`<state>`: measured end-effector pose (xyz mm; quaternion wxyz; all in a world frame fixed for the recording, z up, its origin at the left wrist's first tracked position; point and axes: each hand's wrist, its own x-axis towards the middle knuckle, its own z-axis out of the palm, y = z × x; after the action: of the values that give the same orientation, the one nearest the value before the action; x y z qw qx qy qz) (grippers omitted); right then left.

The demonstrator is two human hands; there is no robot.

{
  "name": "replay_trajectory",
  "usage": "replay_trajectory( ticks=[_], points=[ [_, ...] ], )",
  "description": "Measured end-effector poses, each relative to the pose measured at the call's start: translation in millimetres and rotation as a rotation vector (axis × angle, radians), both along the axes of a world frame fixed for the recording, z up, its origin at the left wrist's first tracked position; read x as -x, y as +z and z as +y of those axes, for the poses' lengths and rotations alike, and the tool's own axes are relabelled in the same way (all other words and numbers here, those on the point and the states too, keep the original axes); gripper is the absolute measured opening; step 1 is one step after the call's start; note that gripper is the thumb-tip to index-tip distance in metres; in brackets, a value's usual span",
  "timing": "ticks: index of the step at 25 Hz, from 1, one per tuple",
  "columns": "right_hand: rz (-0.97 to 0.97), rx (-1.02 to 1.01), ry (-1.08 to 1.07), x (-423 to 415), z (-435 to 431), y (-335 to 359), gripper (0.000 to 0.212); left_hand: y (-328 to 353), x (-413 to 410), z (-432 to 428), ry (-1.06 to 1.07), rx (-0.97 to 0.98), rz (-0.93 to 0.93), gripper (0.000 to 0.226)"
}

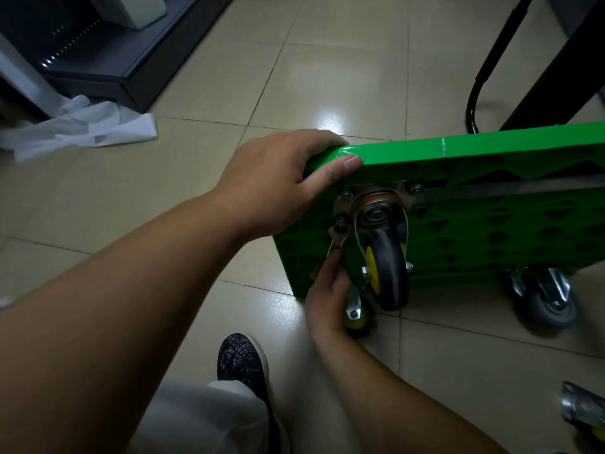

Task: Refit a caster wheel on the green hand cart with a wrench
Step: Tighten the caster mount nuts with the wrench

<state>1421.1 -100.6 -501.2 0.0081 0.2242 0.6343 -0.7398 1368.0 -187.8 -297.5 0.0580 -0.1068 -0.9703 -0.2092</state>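
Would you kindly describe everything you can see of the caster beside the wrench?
The caster has a dark, rubber-looking tyre on a yellow hub, carried in a shiny metal fork below a swivel plate. The plate lies against the ribbed underside of the green cart, which stands on edge, and bolts show at the plate's corners. The wrench, held by the right hand, sits on one bolt beside the fork.
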Motion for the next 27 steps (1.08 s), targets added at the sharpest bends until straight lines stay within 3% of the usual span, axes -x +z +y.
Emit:
replay_trajectory(
  ticks=[3, 11, 15, 20, 27],
  points=[
    [-0.040, 0.143, -0.031, 2, -7, 18, 0.024, 0, -1, 0, 0.009, -0.013, 0.003, 0.052],
    [0.011, 0.125, -0.011, -3, -7, 28, 0.031, -2, 0, -1, 0.008, -0.026, 0.004, 0.053],
    [0.002, 0.215, 0.035, -5, -20, 45, 0.026, -4, -1, -1, 0.009, -0.035, 0.023, 0.051],
    [-0.029, 0.173, -0.038, -1, -35, 42, 0.029, -4, 0, -1, 0.005, -0.031, 0.026, 0.050],
    [-0.110, 0.228, -0.039, -1, -47, 48, 0.052, -4, 0, -1, 0.010, -0.023, 0.016, 0.051]
  ],
)
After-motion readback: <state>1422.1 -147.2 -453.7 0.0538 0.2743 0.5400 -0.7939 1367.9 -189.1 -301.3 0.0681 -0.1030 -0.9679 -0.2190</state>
